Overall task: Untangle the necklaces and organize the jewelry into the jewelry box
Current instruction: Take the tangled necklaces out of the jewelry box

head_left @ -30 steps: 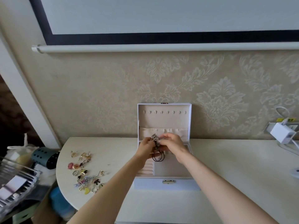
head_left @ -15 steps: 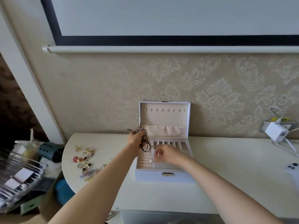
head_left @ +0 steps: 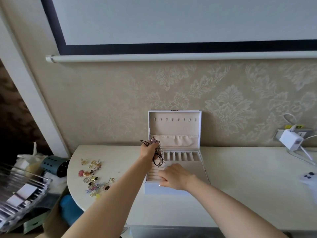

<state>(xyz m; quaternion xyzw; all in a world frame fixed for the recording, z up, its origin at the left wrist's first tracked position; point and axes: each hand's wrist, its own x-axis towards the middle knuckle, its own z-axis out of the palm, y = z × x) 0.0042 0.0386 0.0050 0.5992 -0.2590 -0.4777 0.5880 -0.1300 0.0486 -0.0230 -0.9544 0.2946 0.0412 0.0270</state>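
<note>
Jewelry bits (head_left: 93, 177) are lying loose on the table (head_left: 240, 186), to the left of the jewelry box (head_left: 175, 127). I am seeing one spread-out pile, with too many small bits for me to count.

Closer in, by the box's back left corner, your left hand (head_left: 147, 151) is squeezing the necklaces (head_left: 157, 152) in a tight fist, up in the air. They are making one knotted bunch, and dark cords are hanging from it in loops over the box's left side. I cannot tell how many necklaces are in the bunch.

One box is sitting open with its lid standing up. Eight little hooks are showing in a row inside the lid, and nothing is hanging on them.

Your right hand (head_left: 173, 177) is lying palm down over the front left part of the box, above the ring rolls. Its fingers are bending down, and I cannot tell if they are pinching anything.

Well to the right of the box, one white charger (head_left: 290, 141) is sitting plugged in by the wall.

I am guessing you are only starting the untangling step. Next you are going to need both hands on the bunch, finding one loose end and pulling slowly so no chain is snapping.
</note>
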